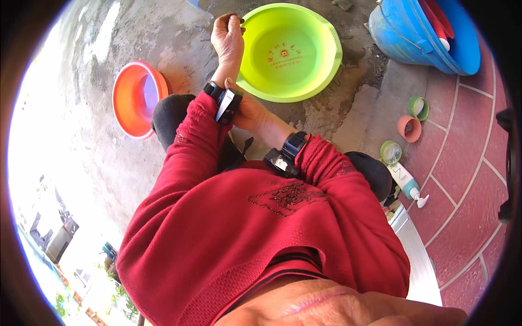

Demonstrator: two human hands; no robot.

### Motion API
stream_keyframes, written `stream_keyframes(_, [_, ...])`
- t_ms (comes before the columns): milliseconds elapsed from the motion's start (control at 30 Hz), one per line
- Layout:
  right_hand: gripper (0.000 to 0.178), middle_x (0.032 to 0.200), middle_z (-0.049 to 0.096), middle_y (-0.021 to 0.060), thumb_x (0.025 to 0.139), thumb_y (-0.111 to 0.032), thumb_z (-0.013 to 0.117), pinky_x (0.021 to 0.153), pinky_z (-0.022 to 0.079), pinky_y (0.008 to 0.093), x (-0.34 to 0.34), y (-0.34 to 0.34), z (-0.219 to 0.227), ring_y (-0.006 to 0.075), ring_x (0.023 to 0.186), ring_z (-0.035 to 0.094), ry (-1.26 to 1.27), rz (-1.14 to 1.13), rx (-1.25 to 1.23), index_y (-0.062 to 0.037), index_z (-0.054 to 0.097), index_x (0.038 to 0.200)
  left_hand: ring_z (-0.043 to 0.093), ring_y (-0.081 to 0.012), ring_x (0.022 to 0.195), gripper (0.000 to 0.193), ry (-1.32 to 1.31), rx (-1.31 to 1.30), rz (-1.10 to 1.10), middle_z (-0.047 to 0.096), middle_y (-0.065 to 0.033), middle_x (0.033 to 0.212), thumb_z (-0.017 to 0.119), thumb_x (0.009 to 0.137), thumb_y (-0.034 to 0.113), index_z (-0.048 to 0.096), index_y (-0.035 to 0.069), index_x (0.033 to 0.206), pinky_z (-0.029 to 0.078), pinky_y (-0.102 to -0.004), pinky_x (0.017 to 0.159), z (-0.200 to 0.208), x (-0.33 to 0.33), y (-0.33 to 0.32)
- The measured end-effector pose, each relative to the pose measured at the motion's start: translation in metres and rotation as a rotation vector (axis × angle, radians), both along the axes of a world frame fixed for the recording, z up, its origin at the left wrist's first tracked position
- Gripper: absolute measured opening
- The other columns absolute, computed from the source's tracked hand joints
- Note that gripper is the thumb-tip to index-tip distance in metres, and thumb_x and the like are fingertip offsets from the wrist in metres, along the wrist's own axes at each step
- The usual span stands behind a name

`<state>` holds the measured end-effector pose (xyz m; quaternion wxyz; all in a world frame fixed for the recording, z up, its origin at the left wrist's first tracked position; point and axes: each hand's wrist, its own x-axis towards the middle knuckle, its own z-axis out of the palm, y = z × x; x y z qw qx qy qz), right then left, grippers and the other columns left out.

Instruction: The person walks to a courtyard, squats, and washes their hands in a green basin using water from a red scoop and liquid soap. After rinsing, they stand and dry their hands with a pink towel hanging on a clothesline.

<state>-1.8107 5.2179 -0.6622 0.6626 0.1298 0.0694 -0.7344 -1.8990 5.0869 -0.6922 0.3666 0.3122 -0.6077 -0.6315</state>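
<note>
My left hand (228, 41) is raised beside the left rim of a yellow-green plastic basin (322, 60), its fingers curled in with nothing visible in them. A black strap (212, 90) circles that wrist, carrying a small black box device with a pale face (225, 106). My right hand (253, 113) reaches across and is closed around this device, thumb on its upper side; its other fingers are partly hidden behind it. On my right wrist sits a similar strap (294, 143) and box. The basin rests on wet concrete and bears a red print on its bottom.
An orange basin (123, 103) stands left of my knee. At upper right, a blue bucket (394, 38) holds a red object (435, 22). By my right knee are a pump bottle (403, 178), a terracotta-coloured cup (409, 129) and two green-rimmed containers (418, 108) on red paving (462, 185).
</note>
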Motion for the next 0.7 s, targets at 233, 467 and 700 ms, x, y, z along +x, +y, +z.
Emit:
stream_keyframes(233, [0.058, 0.108, 0.061, 0.016, 0.095, -0.051, 0.046, 0.07, 0.052, 0.0378, -0.099, 0.039, -0.105, 0.0225, 0.09, 0.062, 0.403, -0.164, 0.828, 0.0005, 0.047, 0.121, 0.054, -0.0175, 0.063, 0.03, -0.7, 0.679, -0.173, 0.057, -0.0039, 0.077, 0.059, 0.088, 0.028, 0.062, 0.002, 0.103, 0.046, -0.0314, 0.058, -0.09, 0.031, 0.023])
stream_keyframes(467, [0.063, 0.132, 0.046, 0.027, 0.096, -0.042, 0.046, 0.095, 0.043, 0.0445, -0.149, 0.078, -0.17, 0.0352, 0.115, 0.052, 0.425, -0.461, 1.352, 0.006, 0.035, 0.135, 0.06, -0.0262, 0.086, 0.04, -0.759, 0.568, -0.082, 0.064, -0.0118, 0.097, 0.062, 0.083, 0.025, 0.06, -0.003, 0.112, 0.047, -0.0372, 0.075, -0.125, 0.045, 0.049])
stream_keyframes(700, [0.05, 0.12, 0.057, 0.027, 0.093, -0.032, 0.051, 0.089, 0.046, 0.0419, -0.115, 0.058, -0.206, 0.0363, 0.108, 0.059, 0.997, -0.194, 1.652, 0.0067, 0.051, 0.123, 0.062, -0.0277, 0.091, 0.041, -0.792, 0.561, -0.053, 0.065, -0.0166, 0.102, 0.061, 0.081, 0.023, 0.06, -0.004, 0.111, 0.047, -0.036, 0.079, -0.141, 0.048, 0.039])
